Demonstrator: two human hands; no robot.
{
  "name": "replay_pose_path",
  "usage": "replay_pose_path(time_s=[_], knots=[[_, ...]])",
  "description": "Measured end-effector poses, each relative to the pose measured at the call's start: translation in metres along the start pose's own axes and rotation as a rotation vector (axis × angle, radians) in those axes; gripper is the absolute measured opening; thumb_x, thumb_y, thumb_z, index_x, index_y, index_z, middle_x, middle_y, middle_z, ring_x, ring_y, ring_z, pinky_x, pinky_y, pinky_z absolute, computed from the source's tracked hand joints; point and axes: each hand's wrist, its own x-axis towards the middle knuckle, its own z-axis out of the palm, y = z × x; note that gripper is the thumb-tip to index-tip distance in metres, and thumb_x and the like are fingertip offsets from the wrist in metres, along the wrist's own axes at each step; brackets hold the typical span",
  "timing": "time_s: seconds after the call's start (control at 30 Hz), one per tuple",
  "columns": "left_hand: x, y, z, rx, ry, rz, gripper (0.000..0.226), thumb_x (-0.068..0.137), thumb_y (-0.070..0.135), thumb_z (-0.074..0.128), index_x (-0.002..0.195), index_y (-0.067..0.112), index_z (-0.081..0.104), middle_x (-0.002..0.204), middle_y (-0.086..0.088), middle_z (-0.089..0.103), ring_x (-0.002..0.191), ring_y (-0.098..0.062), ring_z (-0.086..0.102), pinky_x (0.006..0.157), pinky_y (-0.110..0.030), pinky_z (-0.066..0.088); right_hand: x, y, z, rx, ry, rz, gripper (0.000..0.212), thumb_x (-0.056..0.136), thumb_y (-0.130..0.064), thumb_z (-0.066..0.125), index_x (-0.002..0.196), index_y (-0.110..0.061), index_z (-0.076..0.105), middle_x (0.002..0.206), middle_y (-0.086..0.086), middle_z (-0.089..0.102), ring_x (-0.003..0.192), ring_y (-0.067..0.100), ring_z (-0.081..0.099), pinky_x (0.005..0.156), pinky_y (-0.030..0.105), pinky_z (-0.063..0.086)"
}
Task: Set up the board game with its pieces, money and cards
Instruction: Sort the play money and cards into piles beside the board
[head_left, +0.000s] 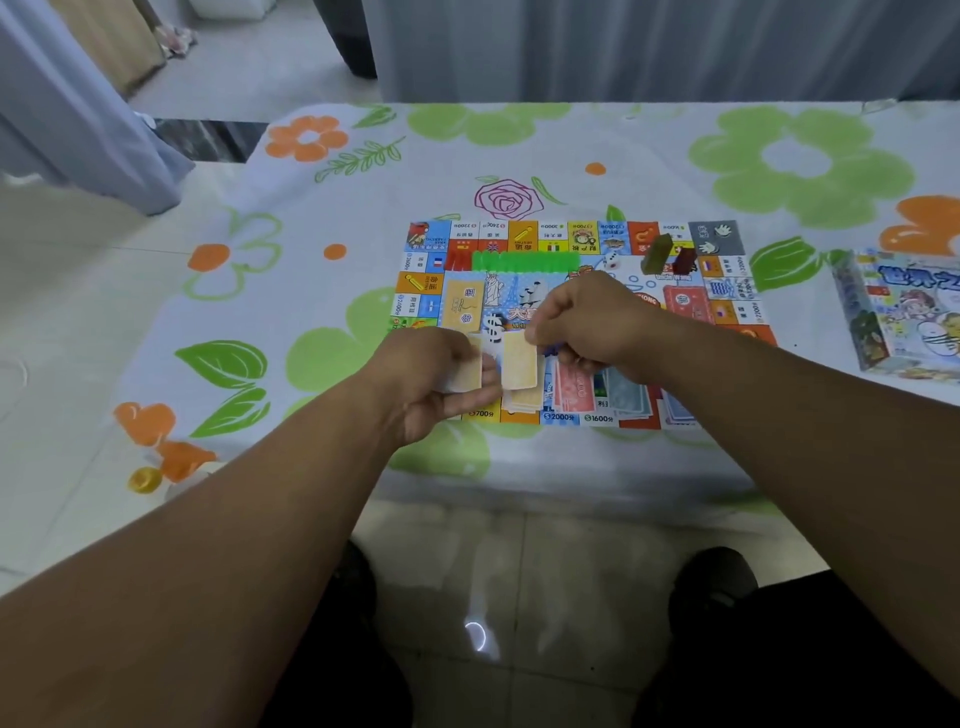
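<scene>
**Both hands over near edge of board, dealing yellow cards**

Game board (550, 234) lay flat on the flower-print worktop (519, 145), and both hands were over its near edge. Left hand (431, 374) was curled around a small stack of yellow cards (467, 371). Right hand (587, 322), fingers bent, pinched the top edge of a single yellow card (519, 364), held just beside the stack. Directly below it was a yellow pile (522, 400) on the board, with red notes (574, 389) and blue notes (628, 397) alongside to the right. A yellow deck (464, 306) and a red deck (688, 304) sat farther in. A green piece (655, 253) and a dark red piece (684, 261) stood near the far right corner. The game box (904, 312) lay well apart, to the right.
</scene>
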Motion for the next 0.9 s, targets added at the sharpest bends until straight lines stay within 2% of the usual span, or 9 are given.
replay_pose_path(time_s=[0.1,0.2,0.27,0.43,0.5,0.6,0.67,0.77,0.9], knots=[[-0.001,0.001,-0.003,0.005,0.015,-0.012,0.034,0.091,-0.003,0.042,0.119,0.008,0.058,0.093,-0.015,0.069,0.080,-0.027,0.070,0.079,-0.046,0.061,0.000,0.005,-0.001,-0.038,0.006,0.018,0.008,0.090,-0.006,0.072,0.082,-0.005,0.072,0.071,0.014,0.068,0.038,0.008,0.052,0.039,0.020,0.041],[-0.003,0.002,-0.002,-0.003,-0.004,-0.011,0.039,0.088,-0.004,0.040,0.121,0.009,0.057,0.093,-0.015,0.068,0.079,-0.026,0.069,0.083,-0.048,0.060,0.001,0.006,0.000,-0.079,-0.006,0.031,0.007,0.089,-0.008,0.074,0.084,-0.003,0.074,0.078,0.022,0.069,0.048,0.016,0.052,0.042,0.022,0.041],[-0.004,0.002,-0.002,-0.019,-0.019,-0.010,0.041,0.087,-0.006,0.039,0.121,0.008,0.057,0.094,-0.017,0.068,0.078,-0.027,0.069,0.084,-0.049,0.059,0.001,0.006,0.001,-0.110,-0.012,0.045,0.007,0.088,-0.011,0.076,0.086,-0.005,0.074,0.077,0.016,0.070,0.053,0.019,0.058,0.042,0.021,0.042],[-0.006,0.001,0.000,-0.052,-0.047,-0.003,0.040,0.088,-0.014,0.040,0.122,-0.001,0.056,0.091,-0.019,0.070,0.076,-0.031,0.071,0.069,-0.044,0.062,0.003,0.004,0.004,-0.147,0.043,0.017,0.013,0.087,-0.011,0.076,0.094,0.000,0.073,0.094,0.018,0.072,0.079,0.030,0.071,0.056,0.029,0.052],[-0.007,0.001,0.001,-0.044,-0.055,0.005,0.039,0.090,-0.016,0.045,0.122,0.001,0.058,0.102,-0.017,0.072,0.077,-0.030,0.074,0.061,-0.039,0.061,0.002,0.000,0.006,-0.111,0.025,-0.022,0.018,0.088,-0.011,0.074,0.096,0.004,0.071,0.091,0.018,0.072,0.071,0.029,0.070,0.054,0.031,0.050],[-0.007,0.000,0.003,-0.017,-0.069,0.016,0.039,0.090,-0.016,0.052,0.122,0.006,0.061,0.114,-0.015,0.071,0.087,-0.031,0.075,0.060,-0.035,0.060,-0.001,-0.004,0.010,-0.001,-0.049,-0.059,0.023,0.092,-0.024,0.072,0.090,-0.001,0.069,0.064,0.002,0.065,0.045,0.011,0.052,0.041,0.024,0.038],[-0.008,0.000,0.005,-0.008,-0.078,0.026,0.039,0.090,-0.016,0.055,0.120,0.007,0.064,0.113,-0.013,0.072,0.091,-0.030,0.074,0.061,-0.034,0.060,-0.002,-0.005,0.011,0.053,-0.087,-0.072,0.022,0.092,-0.027,0.072,0.091,-0.006,0.069,0.064,-0.003,0.066,0.046,0.007,0.054,0.041,0.023,0.038],[-0.008,-0.001,0.005,-0.006,-0.084,0.031,0.037,0.089,-0.015,0.058,0.118,0.007,0.066,0.111,-0.012,0.074,0.090,-0.029,0.075,0.061,-0.034,0.060,-0.003,-0.006,0.011,0.043,-0.103,-0.096,0.012,0.091,-0.016,0.073,0.095,-0.005,0.071,0.052,-0.006,0.063,0.045,0.005,0.055,0.040,0.022,0.040],[-0.004,-0.001,0.003,-0.004,-0.014,0.011,0.030,0.094,-0.003,0.057,0.123,0.007,0.060,0.110,-0.013,0.073,0.085,-0.028,0.075,0.060,-0.037,0.062,0.000,-0.002,0.007,-0.004,-0.043,-0.065,0.006,0.089,-0.010,0.074,0.089,-0.005,0.072,0.049,-0.004,0.061,0.041,0.005,0.054,0.040,0.022,0.041]])
